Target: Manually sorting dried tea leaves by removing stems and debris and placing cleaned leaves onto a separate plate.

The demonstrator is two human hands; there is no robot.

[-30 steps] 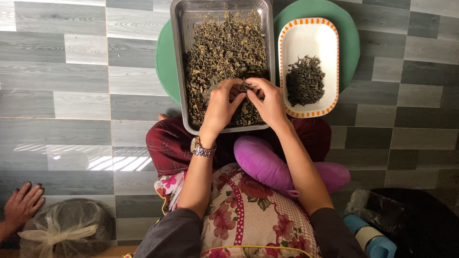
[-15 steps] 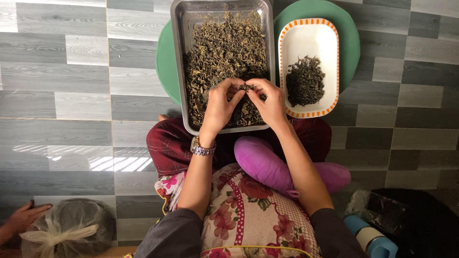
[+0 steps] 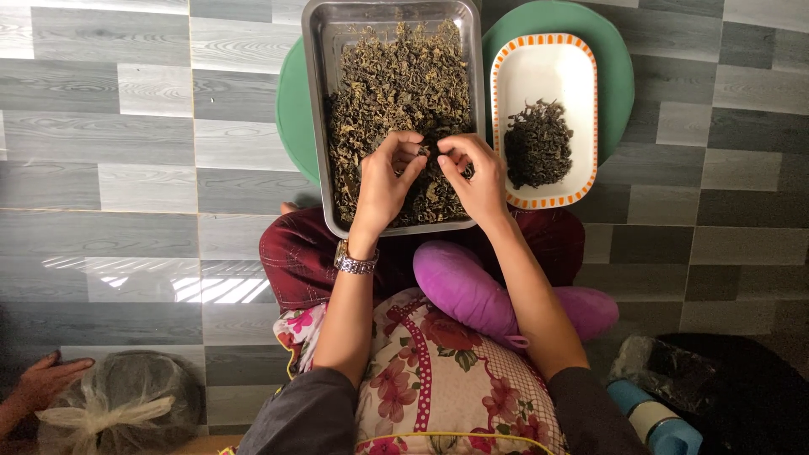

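Sorting step, I judge: left hand (image 3: 383, 181) & right hand (image 3: 476, 177) each pinch dried-leaf bits over rectangular steel tray (image 3: 313, 126); next probably needs drop into orange-rimmed white dish (image 3: 543, 63).

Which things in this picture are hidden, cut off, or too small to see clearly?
- Head view: the metal tray is cut off by the top edge, and its near part is covered by the left hand and right hand.
- The bit pinched between the fingertips is too small to identify.
- The green round base is mostly hidden under the tray and the white dish.
- Another person's hand is cut off by the left edge.
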